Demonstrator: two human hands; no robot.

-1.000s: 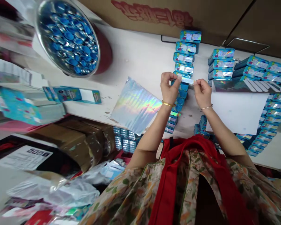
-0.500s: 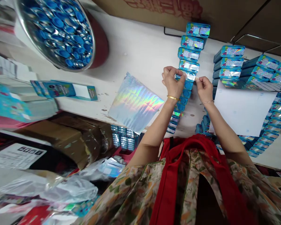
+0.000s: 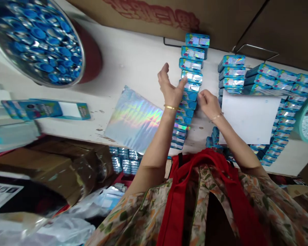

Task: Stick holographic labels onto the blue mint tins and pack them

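Note:
A row of small blue tins (image 3: 191, 63) runs down the white table in front of me, the far ones bearing shiny silver stickers. My left hand (image 3: 171, 89) is at the left of this row, fingers spread, its thumb resting at the left edge of a tin with a silver sticker (image 3: 193, 87). Just right of the same row is my right hand (image 3: 209, 105), thumb and fingers pinched together beside a tin. Whatever lies in that pinch, if anything, is hidden. Tins nearer me, such as one blue tin (image 3: 187, 112), show a round recess without a silver sticker.
A shiny rainbow sheet (image 3: 135, 118) lies left of the row. On the right, a white sheet (image 3: 248, 118) rests over stacked blue tins (image 3: 265, 70). A metal-rimmed bucket (image 3: 83, 56) of blue caps stands back left. Cardboard boxes (image 3: 220, 24) line the back; a blue carton (image 3: 45, 108) lies left.
My left hand has let go of the sticker strip and opened, its fingers spreading left. The right hand has drawn a little toward me. The view has shifted right.

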